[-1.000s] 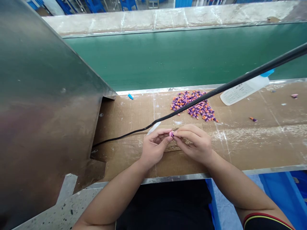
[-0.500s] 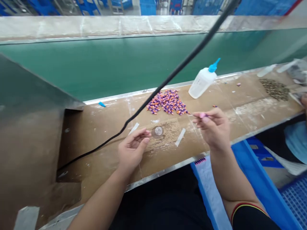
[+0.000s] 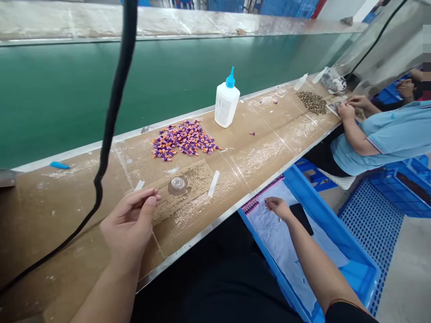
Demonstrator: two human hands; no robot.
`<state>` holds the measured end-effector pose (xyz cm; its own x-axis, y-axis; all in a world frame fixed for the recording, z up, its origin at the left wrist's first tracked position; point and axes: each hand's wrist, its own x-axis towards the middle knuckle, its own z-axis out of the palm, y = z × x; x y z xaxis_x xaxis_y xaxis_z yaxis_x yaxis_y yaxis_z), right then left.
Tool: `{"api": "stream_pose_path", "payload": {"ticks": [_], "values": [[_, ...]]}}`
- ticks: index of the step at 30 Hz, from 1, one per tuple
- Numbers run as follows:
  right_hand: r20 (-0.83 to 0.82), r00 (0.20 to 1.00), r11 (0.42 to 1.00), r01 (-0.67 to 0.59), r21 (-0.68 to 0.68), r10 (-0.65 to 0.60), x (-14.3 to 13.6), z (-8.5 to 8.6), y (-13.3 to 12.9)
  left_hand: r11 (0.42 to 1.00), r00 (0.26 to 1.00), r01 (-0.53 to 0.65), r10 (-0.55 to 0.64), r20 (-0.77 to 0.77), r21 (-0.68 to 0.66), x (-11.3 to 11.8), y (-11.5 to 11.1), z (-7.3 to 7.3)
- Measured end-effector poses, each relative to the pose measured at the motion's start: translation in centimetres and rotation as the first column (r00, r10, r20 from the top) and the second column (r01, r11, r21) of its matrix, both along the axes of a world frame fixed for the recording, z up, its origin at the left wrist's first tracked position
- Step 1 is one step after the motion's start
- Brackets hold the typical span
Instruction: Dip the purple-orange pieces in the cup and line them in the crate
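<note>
My left hand (image 3: 129, 222) is above the tabletop with thumb and fingertips pressed together. Whatever they pinch, if anything, is too small to make out. Just beyond it, a round clear blob (image 3: 178, 183) sits in a dark wet ring on a speckled cardboard piece (image 3: 197, 177). My right hand (image 3: 279, 208) reaches into a blue crate (image 3: 353, 260), its fingers closed on a small pink piece, largely hidden. Close to those fingertips, rows of small pink and purple pieces (image 3: 251, 206) lie on the crate's white lining (image 3: 279, 242). A heap of purple and orange pieces (image 3: 188, 137) rests on the table.
A white bottle with a blue nozzle (image 3: 227, 104) stands behind the heap. A black cable (image 3: 109, 116) hangs across the left side. A dark phone-like slab (image 3: 301, 218) lies in the crate. To the right, a co-worker in a blue shirt (image 3: 397, 130) sits by a brownish heap (image 3: 311, 102).
My right hand has moved from above the table down into the blue crate with the small pink piece. The view has turned right, showing more of the crate and the co-worker.
</note>
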<state>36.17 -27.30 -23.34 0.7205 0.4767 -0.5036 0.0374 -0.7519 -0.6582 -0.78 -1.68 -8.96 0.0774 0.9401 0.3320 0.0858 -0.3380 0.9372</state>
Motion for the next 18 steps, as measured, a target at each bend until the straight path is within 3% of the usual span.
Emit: {"api": "stream_pose_path", "payload": {"ticks": [4, 9, 18], "values": [[-0.074, 0.983, 0.962, -0.182, -0.205, 0.17, 0.7, -1.9, 1.4, 0.999, 0.997, -0.005, 0.008, -0.071, 0.045, 0.0, 0.1, -0.2], [-0.055, 0.929, 0.868, -0.361, -0.342, 0.366, 2.0, -1.8, 2.0, 0.996, 0.99, 0.014, -0.001, -0.143, 0.092, -0.1, 0.3, -0.4], [0.024, 0.856, 0.77, -0.452, -0.45, 0.516, 1.5, -1.4, 2.2, 0.986, 0.987, 0.085, -0.064, -0.147, 0.142, -0.3, 0.3, -0.7]]}}
